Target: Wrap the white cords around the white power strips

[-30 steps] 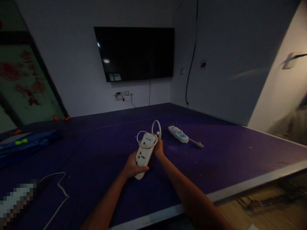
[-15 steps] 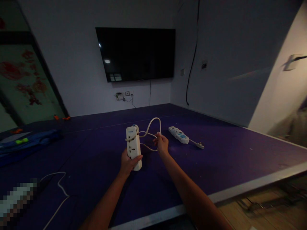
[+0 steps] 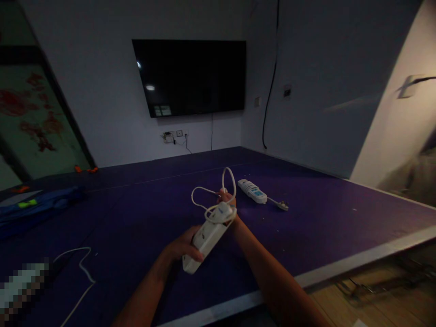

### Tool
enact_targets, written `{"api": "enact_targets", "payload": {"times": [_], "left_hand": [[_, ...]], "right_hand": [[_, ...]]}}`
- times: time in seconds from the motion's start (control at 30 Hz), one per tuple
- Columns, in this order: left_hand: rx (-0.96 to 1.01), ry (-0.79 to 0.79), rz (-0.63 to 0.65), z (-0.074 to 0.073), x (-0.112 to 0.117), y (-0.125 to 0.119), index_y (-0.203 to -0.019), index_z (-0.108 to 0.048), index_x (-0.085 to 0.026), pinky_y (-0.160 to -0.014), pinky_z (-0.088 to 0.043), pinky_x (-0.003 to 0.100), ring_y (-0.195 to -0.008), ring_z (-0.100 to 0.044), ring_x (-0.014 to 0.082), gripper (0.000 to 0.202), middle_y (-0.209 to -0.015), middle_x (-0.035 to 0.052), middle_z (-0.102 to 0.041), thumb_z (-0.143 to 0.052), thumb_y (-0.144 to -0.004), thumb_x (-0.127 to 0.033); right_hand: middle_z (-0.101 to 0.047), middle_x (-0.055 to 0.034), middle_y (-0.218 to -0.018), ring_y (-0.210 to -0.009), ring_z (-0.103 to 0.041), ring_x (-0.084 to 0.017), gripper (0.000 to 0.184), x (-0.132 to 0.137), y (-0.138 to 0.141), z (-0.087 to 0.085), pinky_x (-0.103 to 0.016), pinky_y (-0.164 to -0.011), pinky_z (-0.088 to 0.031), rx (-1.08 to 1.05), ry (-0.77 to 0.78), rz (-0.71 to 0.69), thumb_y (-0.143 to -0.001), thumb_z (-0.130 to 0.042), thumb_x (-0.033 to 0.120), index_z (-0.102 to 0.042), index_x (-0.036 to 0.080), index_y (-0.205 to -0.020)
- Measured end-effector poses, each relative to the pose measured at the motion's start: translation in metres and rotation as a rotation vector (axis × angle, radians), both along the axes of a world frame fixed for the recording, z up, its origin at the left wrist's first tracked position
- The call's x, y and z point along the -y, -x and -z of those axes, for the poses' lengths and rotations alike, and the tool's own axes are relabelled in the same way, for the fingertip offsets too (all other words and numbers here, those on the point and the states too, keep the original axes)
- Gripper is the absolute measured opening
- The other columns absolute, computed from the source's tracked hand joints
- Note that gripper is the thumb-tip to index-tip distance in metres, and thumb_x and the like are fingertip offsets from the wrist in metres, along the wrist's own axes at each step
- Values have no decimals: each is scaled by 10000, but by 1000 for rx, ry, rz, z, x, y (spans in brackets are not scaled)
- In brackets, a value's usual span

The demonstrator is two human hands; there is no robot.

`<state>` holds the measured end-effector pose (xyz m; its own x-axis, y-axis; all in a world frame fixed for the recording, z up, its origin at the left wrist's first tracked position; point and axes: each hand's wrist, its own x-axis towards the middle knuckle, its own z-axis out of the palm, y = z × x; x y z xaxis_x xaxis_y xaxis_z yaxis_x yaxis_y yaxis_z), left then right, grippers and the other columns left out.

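My left hand is closed around the lower half of a white power strip, which is tilted with its far end pointing up and right. The strip's white cord loops over its far end. My right hand pinches that cord just beyond the strip, with a loop standing up above the fingers. Both hands hover above a purple table.
A second white power strip with its plug lies on the table beyond my right hand. A white cable trails at the lower left. Blue fabric lies at the far left. A dark TV hangs on the wall.
My left hand has tipped the power strip from upright to slanting and lowered it. My right hand has carried the cord over the strip's far end, forming another loop.
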<state>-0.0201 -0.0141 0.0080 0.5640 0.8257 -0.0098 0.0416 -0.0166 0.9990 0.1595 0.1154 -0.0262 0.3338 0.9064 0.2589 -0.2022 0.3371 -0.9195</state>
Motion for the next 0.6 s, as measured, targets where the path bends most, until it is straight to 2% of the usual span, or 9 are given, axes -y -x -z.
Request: {"api": "enact_targets", "payload": {"times": [0.07,0.13,0.27,0.37,0.47,0.6], "left_hand": [[-112,16,88,0,0,-2,-919,-687,-177,-676,-438,244,-783,-568,185,603,-816,-2,-663,-802,-327,-191],[-180,12,47,3,-2,-3,-913,-679,-174,-670,-436,237,-778,-576,179,598,-810,-10,-666,-800,-328,-136],[-262,-64,-200,11,-14,-4,-898,-655,-157,-647,-448,245,-748,-587,178,591,-768,-9,-662,-815,-330,-120],[-214,-111,-363,16,-22,-5,-886,-646,-148,-646,-467,265,-740,-607,187,563,-773,10,-676,-817,-349,-128],[-144,-121,-559,19,-29,-6,-855,-641,-150,-633,-490,289,-733,-635,207,493,-773,38,-693,-809,-392,-145],[-90,-99,-888,23,-37,-1,-801,-632,-148,-569,-499,293,-676,-652,213,386,-728,58,-691,-797,-455,-198]], "right_hand": [[-489,33,-430,-356,-384,-83,526,0,-3,-2,-221,-372,-258,-60,22,-21,-636,-570,670,-613,147,-681],[-478,39,-426,-337,-350,-69,527,-1,-7,-4,-214,-354,-223,-134,31,-27,-621,-588,668,-609,145,-689],[-471,48,-430,-319,-322,-59,514,-2,-12,-7,-207,-336,-200,-323,55,-86,-635,-606,654,-598,149,-730],[-451,60,-419,-301,-244,-38,463,-3,-13,-8,-198,-328,-137,-425,73,-113,-679,-602,616,-578,157,-725],[-475,52,-439,-306,-242,-29,413,-4,-13,-8,-194,-332,-114,-439,54,-112,-681,-630,570,-566,162,-707],[-479,51,-455,-320,-275,-34,431,-2,-13,-8,-197,-344,-145,-400,26,-93,-664,-638,578,-591,156,-739]]}}
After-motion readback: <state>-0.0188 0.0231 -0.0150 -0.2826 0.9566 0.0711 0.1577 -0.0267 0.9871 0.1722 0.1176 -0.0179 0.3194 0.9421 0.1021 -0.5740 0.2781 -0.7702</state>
